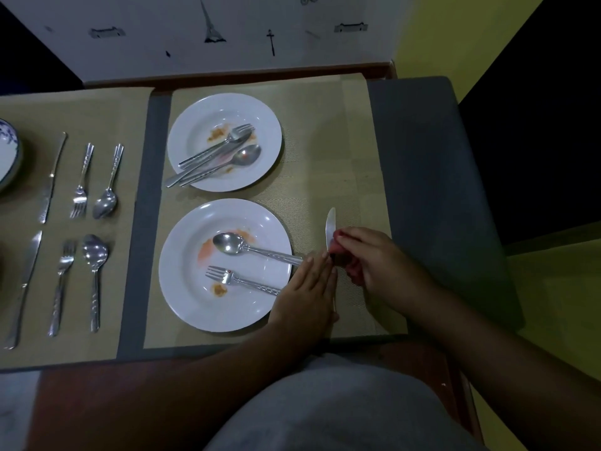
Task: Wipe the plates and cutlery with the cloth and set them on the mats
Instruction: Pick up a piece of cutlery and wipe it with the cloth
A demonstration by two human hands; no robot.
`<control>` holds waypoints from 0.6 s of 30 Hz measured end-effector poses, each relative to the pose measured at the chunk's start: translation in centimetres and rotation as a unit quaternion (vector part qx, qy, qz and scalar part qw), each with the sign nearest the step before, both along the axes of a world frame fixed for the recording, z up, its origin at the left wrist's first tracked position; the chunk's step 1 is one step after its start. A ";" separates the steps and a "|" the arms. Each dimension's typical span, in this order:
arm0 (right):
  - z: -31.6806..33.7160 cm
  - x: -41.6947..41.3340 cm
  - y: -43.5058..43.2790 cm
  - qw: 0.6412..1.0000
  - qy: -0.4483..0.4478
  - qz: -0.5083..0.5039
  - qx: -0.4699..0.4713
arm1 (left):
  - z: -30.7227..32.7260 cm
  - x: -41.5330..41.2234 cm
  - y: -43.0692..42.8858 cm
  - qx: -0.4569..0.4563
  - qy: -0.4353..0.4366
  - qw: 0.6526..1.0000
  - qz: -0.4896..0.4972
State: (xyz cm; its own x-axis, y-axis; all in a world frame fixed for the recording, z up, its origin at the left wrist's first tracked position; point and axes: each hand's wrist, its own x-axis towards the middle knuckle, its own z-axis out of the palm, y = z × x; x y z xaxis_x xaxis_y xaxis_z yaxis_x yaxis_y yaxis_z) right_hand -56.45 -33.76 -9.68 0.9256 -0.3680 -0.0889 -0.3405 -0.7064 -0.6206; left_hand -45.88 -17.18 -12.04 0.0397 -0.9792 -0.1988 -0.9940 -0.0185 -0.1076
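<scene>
While our left hand [305,288] lies flat beside the knife [330,222], fingers straight and together, our right hand [374,258] clamps a red cloth [353,274] round the blade.

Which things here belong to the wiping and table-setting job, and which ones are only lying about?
Belong to the job: knife, red cloth, near plate with its spoon and fork, far plate with its dirty cutlery, right mat, left mat with the laid-out cutlery.
Only lying about: grey cushion, wall stickers.
</scene>
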 end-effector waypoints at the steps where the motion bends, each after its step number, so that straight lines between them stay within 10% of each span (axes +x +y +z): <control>1: -0.2 0.1 0.1 1.000 0.002 0.003 0.004 | 0.1 0.0 0.0 0.014 -0.003 1.000 0.001; 18: 1.1 1.4 2.1 0.994 0.029 0.061 -0.088 | 1.6 1.1 1.4 0.028 0.045 0.998 0.016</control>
State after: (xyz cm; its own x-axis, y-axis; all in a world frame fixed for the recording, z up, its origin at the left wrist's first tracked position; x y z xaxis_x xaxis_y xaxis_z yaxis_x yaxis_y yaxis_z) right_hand -55.02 -31.61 -8.59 0.9592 -0.2686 -0.0881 -0.2780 -0.8401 -0.4657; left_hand -44.81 -15.83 -10.45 0.0498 -0.9652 -0.2569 -0.9987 -0.0466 -0.0187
